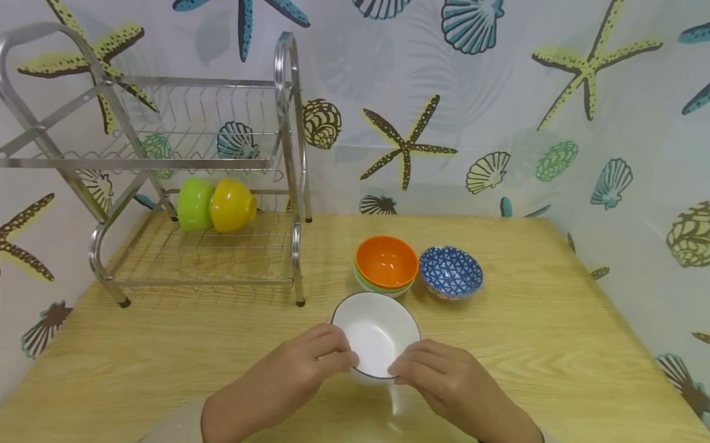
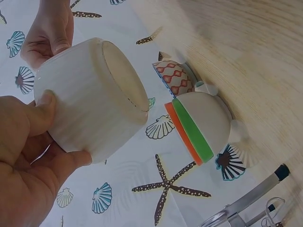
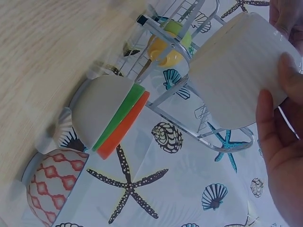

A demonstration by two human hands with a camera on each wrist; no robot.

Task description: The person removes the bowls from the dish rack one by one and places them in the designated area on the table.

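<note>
A white bowl [image 1: 377,328] with a dark rim is held above the table by both hands, its inside facing the head camera. My left hand [image 1: 316,358] pinches the rim at the near left, thumb on the outer wall in the left wrist view. The right hand [image 1: 443,377] grips the rim at the near right. Just beyond it, an orange bowl [image 1: 385,261] sits nested on a green-rimmed bowl [image 1: 361,279]. Beside that stack rests a blue patterned bowl [image 1: 450,272], whose outside shows red diamonds in the wrist views.
A two-tier metal dish rack [image 1: 209,283] stands at the left. On its lower tier a green bowl [image 1: 194,204] and a yellow bowl [image 1: 229,206] stand on their sides. Behind the wooden table [image 1: 539,362] hangs a cloth [image 1: 502,122] printed with starfish and shells.
</note>
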